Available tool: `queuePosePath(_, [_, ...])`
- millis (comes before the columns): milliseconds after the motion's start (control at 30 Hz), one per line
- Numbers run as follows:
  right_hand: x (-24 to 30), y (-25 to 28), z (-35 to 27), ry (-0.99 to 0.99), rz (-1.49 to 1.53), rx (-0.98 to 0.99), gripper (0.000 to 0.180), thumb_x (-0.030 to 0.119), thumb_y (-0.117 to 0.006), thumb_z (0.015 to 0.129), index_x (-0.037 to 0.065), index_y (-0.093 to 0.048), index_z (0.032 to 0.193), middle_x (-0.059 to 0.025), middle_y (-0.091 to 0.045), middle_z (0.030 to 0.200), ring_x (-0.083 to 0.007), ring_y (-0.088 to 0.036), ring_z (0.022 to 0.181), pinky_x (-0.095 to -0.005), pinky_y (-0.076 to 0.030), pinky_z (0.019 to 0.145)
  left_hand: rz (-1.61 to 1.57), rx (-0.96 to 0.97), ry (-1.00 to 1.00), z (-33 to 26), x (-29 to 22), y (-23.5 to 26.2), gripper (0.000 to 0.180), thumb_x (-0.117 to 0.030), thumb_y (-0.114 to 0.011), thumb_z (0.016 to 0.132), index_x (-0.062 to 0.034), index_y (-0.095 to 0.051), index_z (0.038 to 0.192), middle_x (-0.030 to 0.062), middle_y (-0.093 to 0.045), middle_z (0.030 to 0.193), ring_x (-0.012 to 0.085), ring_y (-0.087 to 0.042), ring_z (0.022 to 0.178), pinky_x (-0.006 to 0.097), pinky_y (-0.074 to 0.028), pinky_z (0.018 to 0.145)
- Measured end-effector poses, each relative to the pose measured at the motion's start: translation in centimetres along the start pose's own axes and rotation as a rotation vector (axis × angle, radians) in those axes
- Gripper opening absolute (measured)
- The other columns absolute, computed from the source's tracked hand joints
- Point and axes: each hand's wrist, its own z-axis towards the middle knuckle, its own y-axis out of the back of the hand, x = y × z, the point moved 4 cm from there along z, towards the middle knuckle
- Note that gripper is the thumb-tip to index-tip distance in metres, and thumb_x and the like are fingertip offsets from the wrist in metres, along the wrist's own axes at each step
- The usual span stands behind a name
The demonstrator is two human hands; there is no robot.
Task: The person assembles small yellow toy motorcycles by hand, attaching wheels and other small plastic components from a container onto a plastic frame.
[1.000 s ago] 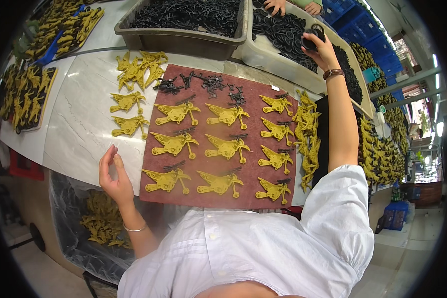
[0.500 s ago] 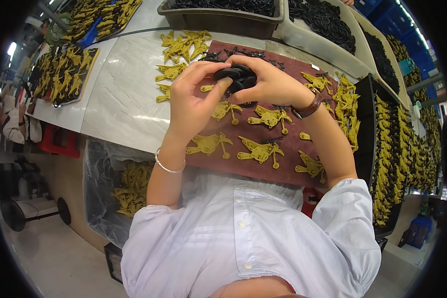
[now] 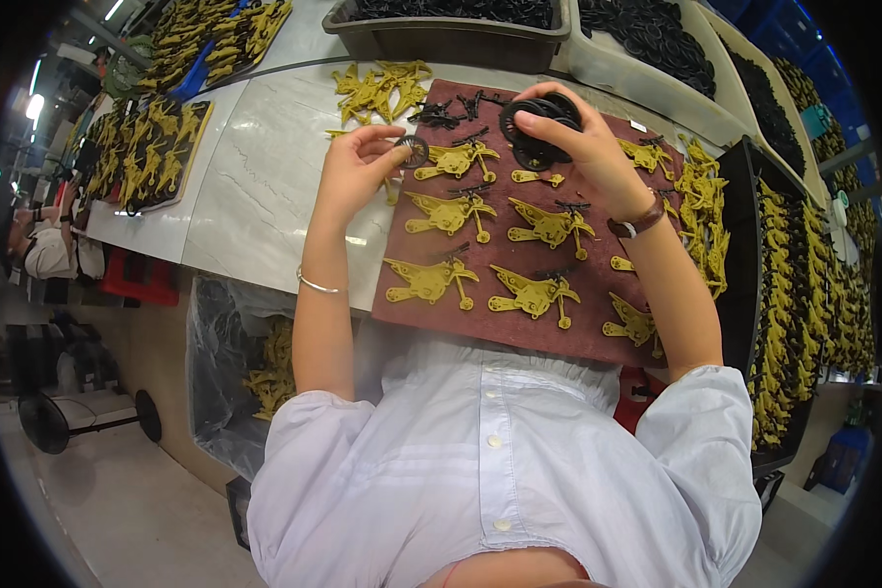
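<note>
Between the thumb and fingers of my left hand (image 3: 355, 174), one black spoked toy wheel (image 3: 415, 152) is pinched, above the far left of a maroon mat (image 3: 475, 326). My right hand (image 3: 603, 157) is closed on a bunch of black toy wheels (image 3: 534, 132), held over the mat's far side. Yellow toy motorbike bodies lie spread over the mat in rows, one (image 3: 451, 159) just right of the pinched wheel. Small black parts (image 3: 438, 116) lie by the bodies and along the mat's far edge.
Bins of black parts stand at the back: a grey-brown one (image 3: 451, 44) and a white one (image 3: 608, 73). Piled yellow bodies (image 3: 387, 88) lie on the white tabletop. A black crate (image 3: 745, 206) stands at right. Filled boards (image 3: 152, 152) lie far left, near another person (image 3: 49, 245).
My hands were together around the wheels. They have separated: the left went left with one wheel, and the right moved right with the bunch. The view has shifted slightly.
</note>
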Motion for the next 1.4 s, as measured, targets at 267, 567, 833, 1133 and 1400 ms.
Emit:
queuePosePath(267, [-0.3, 1.3, -2.1, -0.090, 0.029, -0.025, 0.031, 0.023, -0.074, 0.085, 0.011, -0.057, 0.109, 0.0002, -0.061, 0.092, -0.0076, -0.061, 0.078, -0.0209, -0.048, 0.052, 0.200, 0.076, 0.073, 1.1, 2.6, -0.3, 0.027, -0.006, -0.072, 0.084, 0.0031, -0.065, 0.108, 0.0069, -0.071, 0.087, 0.0087, -0.064, 0.070, 0.020, -0.052, 0.062])
queuePosePath(567, [-1.1, 1.4, -3.2, -0.037, -0.024, -0.048, 0.034, 0.024, -0.075, 0.083, 0.010, -0.058, 0.109, 0.0005, -0.062, 0.093, -0.0077, -0.062, 0.078, -0.0213, -0.050, 0.055, 0.673, -0.142, -0.164, -0.5, 0.6, -0.3, 0.028, -0.025, -0.075, 0.081, -0.0009, -0.073, 0.096, 0.0109, -0.073, 0.088, 0.0183, -0.069, 0.070, 0.028, -0.052, 0.062])
queuePosePath(833, [-1.9, -1.5, -3.5, 0.154, -0.294, 0.120, 0.040, 0.016, -0.080, 0.076, 0.006, -0.057, 0.107, -0.0004, -0.063, 0.092, -0.0080, -0.060, 0.085, -0.0244, -0.051, 0.069, -0.082, 0.096, -0.298, -5.0, -3.5, -5.3, 0.021, -0.003, -0.065, 0.090, 0.0044, -0.066, 0.109, 0.0067, -0.070, 0.094, 0.0122, -0.066, 0.084, 0.025, -0.054, 0.075])
queuePosePath(1133, [-0.9, -2.1, -4.3, 0.101, -0.283, 0.169, 0.035, 0.019, -0.078, 0.080, 0.006, -0.058, 0.105, -0.0012, -0.064, 0.092, -0.0070, -0.060, 0.082, -0.0218, -0.051, 0.071, -0.236, 0.022, -0.117, -6.3, -3.0, -3.7, 0.017, -0.001, -0.069, 0.086, 0.0041, -0.066, 0.102, 0.0084, -0.070, 0.094, 0.0112, -0.067, 0.083, 0.023, -0.053, 0.074])
queuePosePath(1400, [-1.2, 0.1, -5.8, -0.104, -0.215, 0.036, 0.034, 0.024, -0.077, 0.082, 0.009, -0.060, 0.106, -0.0009, -0.063, 0.097, -0.0094, -0.062, 0.085, -0.0241, -0.057, 0.060, 0.275, -0.001, 0.081, -5.9, 2.3, -0.3, 0.019, -0.009, -0.074, 0.082, 0.0006, -0.070, 0.098, 0.0058, -0.071, 0.090, 0.0073, -0.063, 0.073, 0.020, -0.050, 0.068])
